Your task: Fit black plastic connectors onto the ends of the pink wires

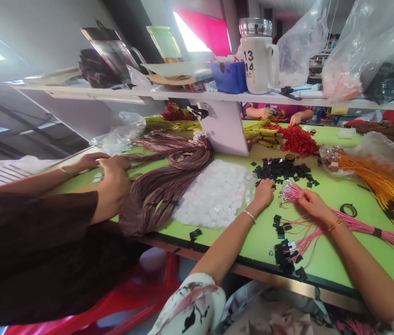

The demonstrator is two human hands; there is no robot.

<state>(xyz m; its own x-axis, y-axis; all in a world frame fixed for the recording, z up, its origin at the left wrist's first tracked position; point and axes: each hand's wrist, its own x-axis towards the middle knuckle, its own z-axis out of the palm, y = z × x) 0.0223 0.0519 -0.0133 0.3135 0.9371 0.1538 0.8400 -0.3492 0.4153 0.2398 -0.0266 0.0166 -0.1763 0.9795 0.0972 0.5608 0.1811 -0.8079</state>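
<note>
My right hand (314, 204) is closed around a bundle of pink wires (354, 223), close to their silvery metal ends (290, 190). The bundle runs to the right across the green tabletop, with black tape (377, 231) around it. At the near edge of a pile of black plastic connector housings (288, 170) is my left hand (264, 194), its fingers drawn together. Whatever lies between those fingertips is too small to make out. Nearer to me, several pink wires end in black housings (284, 253) by the table edge.
A bag of white connectors (214, 193) and brown wires (169, 186) lie left of my hands. A co-worker's hands (113, 172) work there. Across the table, another person's hands (296, 117) are near red connectors (300, 139). Orange wires (375, 172) and a tape roll (348, 210) lie right. A shelf (190, 95) crosses above.
</note>
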